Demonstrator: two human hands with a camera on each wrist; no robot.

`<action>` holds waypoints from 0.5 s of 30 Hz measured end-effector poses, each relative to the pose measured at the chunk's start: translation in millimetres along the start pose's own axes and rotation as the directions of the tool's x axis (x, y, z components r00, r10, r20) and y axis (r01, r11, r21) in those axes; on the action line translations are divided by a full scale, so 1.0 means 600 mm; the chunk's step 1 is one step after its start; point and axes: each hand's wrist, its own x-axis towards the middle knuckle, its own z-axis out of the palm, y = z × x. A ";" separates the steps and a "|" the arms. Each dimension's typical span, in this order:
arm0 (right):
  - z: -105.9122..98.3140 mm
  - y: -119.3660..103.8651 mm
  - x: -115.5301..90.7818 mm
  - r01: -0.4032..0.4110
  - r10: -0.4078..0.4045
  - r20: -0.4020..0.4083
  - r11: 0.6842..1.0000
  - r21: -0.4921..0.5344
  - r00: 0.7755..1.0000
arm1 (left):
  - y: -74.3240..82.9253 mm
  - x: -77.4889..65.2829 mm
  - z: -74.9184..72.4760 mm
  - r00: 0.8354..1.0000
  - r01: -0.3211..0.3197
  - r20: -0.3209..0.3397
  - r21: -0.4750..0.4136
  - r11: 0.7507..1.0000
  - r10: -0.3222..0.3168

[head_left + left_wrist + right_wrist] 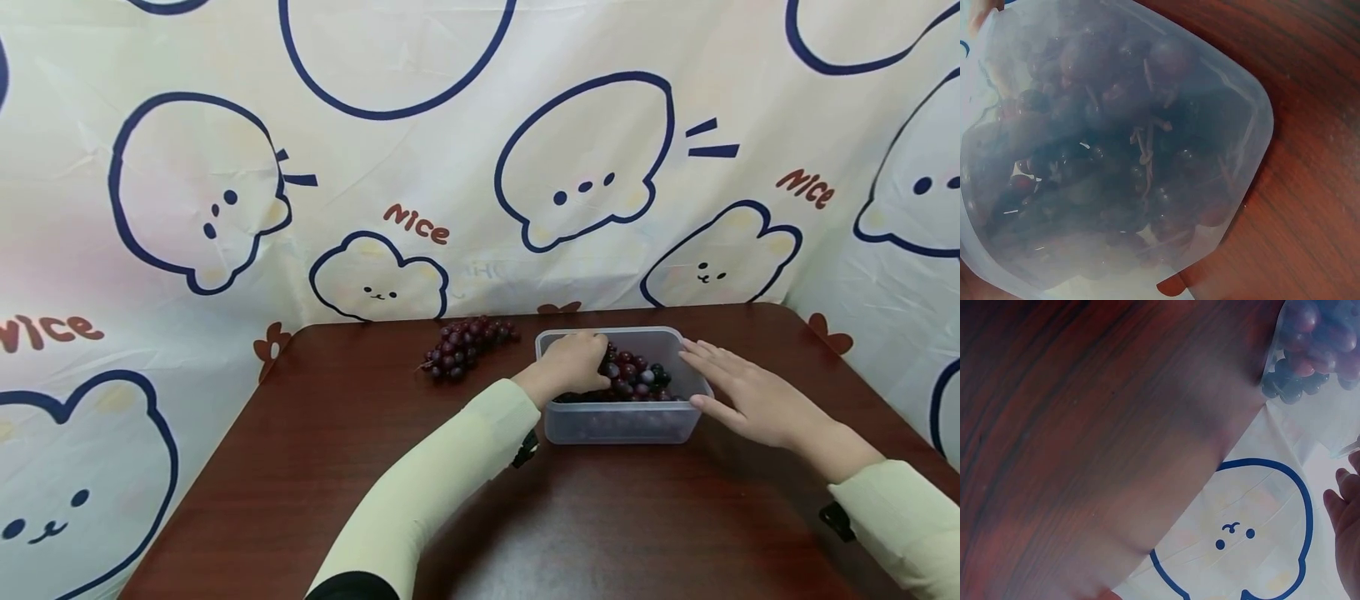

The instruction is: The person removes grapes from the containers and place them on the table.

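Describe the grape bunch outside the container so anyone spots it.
On the reddish-brown table, find the translucent container near the far edge. Left of it lies the dark grape bunch, resting directly on the wood, unlike the grapes inside.

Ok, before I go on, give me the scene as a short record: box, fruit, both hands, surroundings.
box: translucent plastic, open-topped, on the table
grapes in the box: dark red to purple
loose bunch: dark grapes on the table, left of the box, apart from it
left hand: reaching over the box's left end, fingertips down inside; grip hidden
right hand: fingers straight, at the box's right rim; contact unclear
backdrop: pale, with blue-outlined cartoon figures
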 end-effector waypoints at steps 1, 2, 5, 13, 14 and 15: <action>0.000 0.000 0.000 -0.001 0.001 -0.001 1.000 0.002 1.000 | 0.000 0.001 0.000 1.000 -0.001 0.002 -0.002 1.000 0.001; 0.000 0.001 -0.001 -0.002 0.002 -0.002 1.000 0.003 1.000 | 0.001 0.001 0.000 1.000 -0.002 0.006 -0.005 1.000 0.002; 0.000 0.000 -0.001 -0.009 0.009 -0.005 1.000 0.011 1.000 | 0.002 0.002 -0.001 1.000 0.000 0.015 -0.015 1.000 0.001; 0.001 0.001 -0.001 -0.006 0.006 -0.011 1.000 0.016 1.000 | 0.008 0.002 -0.004 1.000 -0.018 -0.015 0.021 1.000 0.019; 0.001 0.001 -0.001 -0.004 0.004 -0.012 1.000 0.016 1.000 | 0.009 0.001 -0.004 0.999 -0.026 -0.021 0.041 0.999 0.027; 0.001 0.001 -0.001 -0.001 0.001 -0.008 1.000 0.015 1.000 | 0.009 0.001 -0.003 0.999 -0.034 -0.028 0.060 0.998 0.036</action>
